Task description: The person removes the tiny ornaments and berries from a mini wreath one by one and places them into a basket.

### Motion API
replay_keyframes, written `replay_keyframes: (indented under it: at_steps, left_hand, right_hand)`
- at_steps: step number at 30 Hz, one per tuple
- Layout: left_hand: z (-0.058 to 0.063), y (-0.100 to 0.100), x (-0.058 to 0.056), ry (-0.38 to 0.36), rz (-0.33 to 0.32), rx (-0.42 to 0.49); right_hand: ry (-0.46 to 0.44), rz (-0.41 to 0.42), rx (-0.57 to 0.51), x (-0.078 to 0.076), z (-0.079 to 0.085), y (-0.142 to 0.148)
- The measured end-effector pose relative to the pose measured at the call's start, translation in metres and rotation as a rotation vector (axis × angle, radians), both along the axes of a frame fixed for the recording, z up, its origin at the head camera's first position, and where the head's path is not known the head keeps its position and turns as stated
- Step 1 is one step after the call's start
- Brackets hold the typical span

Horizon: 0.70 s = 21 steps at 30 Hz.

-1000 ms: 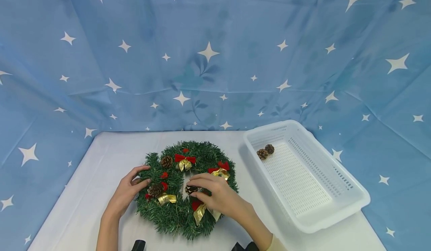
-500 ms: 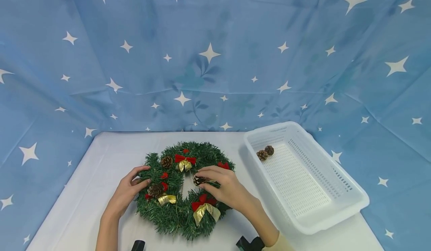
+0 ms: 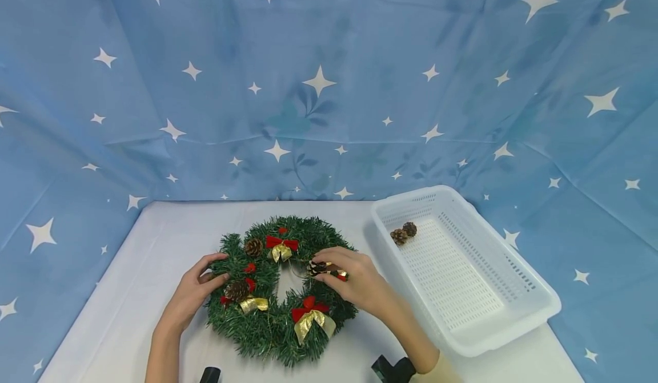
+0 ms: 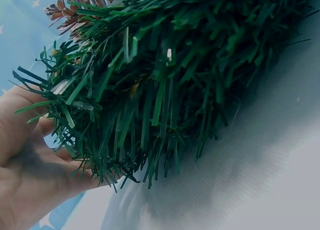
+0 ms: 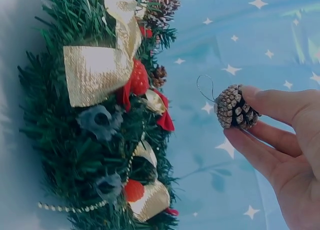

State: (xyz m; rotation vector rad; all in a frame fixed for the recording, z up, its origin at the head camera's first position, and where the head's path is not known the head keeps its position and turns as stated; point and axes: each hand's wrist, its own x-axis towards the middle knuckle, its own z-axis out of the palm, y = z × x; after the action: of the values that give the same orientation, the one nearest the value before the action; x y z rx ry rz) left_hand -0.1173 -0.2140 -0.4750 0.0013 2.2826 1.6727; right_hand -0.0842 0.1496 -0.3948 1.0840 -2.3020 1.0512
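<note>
A green tinsel wreath (image 3: 275, 334) lies on the white table, trimmed with red and gold bows (image 3: 312, 317) and pine cones (image 3: 237, 290). My left hand (image 3: 187, 291) grips its left edge; in the left wrist view, fingers of this hand (image 4: 35, 175) reach under the green strands (image 4: 145, 105). Over the right side of the ring, my right hand (image 3: 357, 277) pinches a small pine cone (image 3: 316, 268) between thumb and fingertips. The right wrist view shows a thin wire loop (image 5: 205, 88) at one end of this pine cone (image 5: 232, 110), above the greenery.
A white plastic basket (image 3: 506, 226) stands on the right of the table, with two pine cones (image 3: 398, 236) in its far left corner. Behind the table hangs a blue curtain (image 3: 329, 109) with white stars.
My right hand has moved right and slightly away with the pine cone, from the wreath's centre to over its right side. My left hand stays in place on the wreath.
</note>
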Motion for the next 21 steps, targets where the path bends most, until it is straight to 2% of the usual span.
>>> replay_keyframes:
  at_steps: [6, 12, 18, 21]
  left_hand:
    - [0.001, 0.000, 0.002, 0.003, 0.003, -0.005]
    - [0.002, 0.001, 0.002, 0.004, 0.004, -0.003]
    - [0.002, 0.001, 0.000, 0.003, 0.001, 0.000]
    - [0.002, 0.000, 0.000, 0.003, 0.002, 0.002]
  right_hand:
    - [-0.014, 0.002, -0.013, -0.001, 0.004, 0.007]
    - [-0.005, -0.028, 0.023, -0.001, 0.010, 0.018]
    - [-0.079, -0.047, 0.040, 0.000, 0.019, 0.028]
    - [-0.087, -0.059, 0.047, 0.001, 0.022, 0.032]
